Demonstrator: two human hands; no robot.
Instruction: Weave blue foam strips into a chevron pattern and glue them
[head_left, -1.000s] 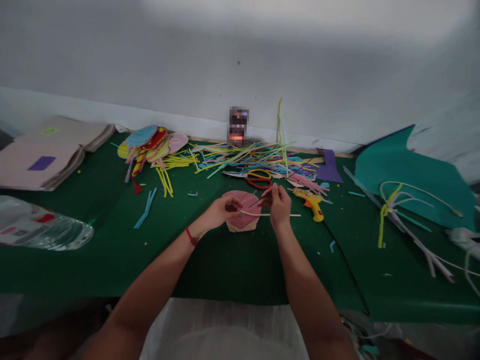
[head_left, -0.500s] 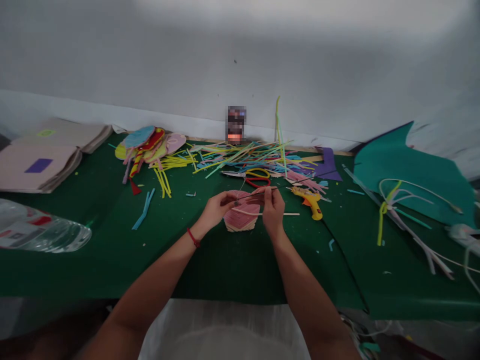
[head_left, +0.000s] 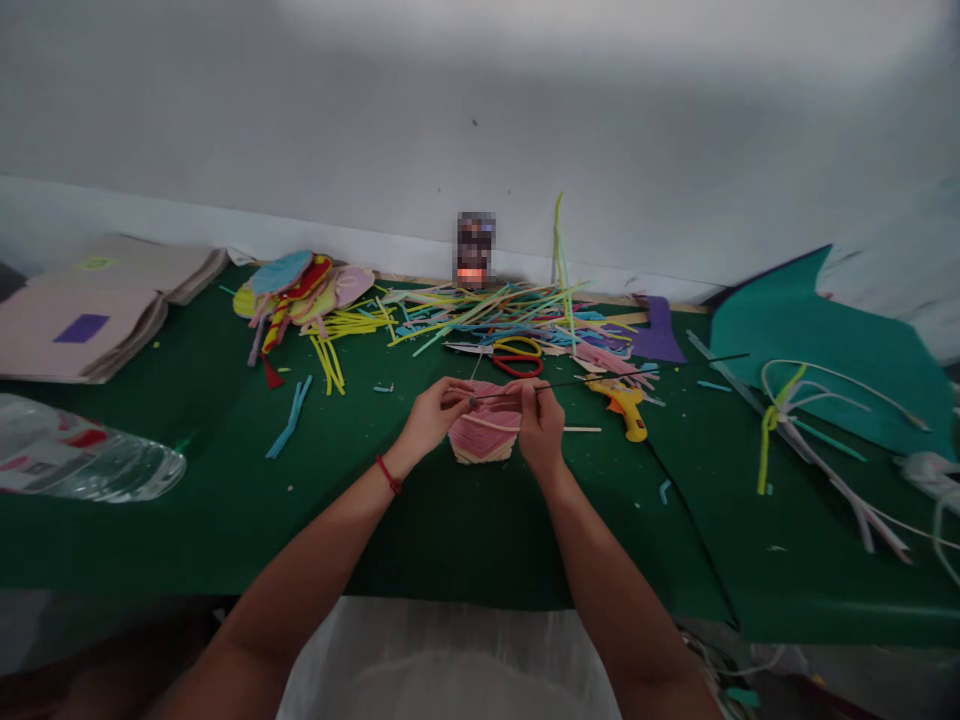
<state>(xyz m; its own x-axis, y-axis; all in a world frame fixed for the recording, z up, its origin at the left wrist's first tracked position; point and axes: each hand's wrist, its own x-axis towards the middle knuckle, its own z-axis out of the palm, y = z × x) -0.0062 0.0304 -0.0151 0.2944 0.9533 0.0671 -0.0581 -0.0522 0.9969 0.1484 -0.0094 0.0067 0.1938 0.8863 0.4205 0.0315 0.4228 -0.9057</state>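
My left hand [head_left: 435,415] and my right hand [head_left: 541,420] are close together over a pink striped craft piece [head_left: 484,442] with a pale lower edge. Both pinch a thin dark strip [head_left: 667,366], which runs out to the right past my right hand. Whether it is wire or pipe cleaner I cannot tell. A pale thin stick [head_left: 581,430] lies across the pink piece and pokes out beneath my right hand. Fingers hide part of the pink piece's upper half. To the right lies a yellow glue gun [head_left: 628,408]; scissors [head_left: 517,356] with red and yellow handles lie just beyond my hands.
Loose coloured pipe cleaners [head_left: 465,318] are heaped at the back, below a blurred phone [head_left: 474,250]. Finished-looking paddle shapes [head_left: 304,290], cardboard [head_left: 82,325] and a plastic bottle [head_left: 90,450] are on the left. A teal sheet [head_left: 825,350] stands at right; the glue gun's cord [head_left: 690,520] trails frontward.
The dark strip now reaches farther right, flatter, over the glue gun. My right hand has shifted slightly left and down; my left hand stays nearly in place.
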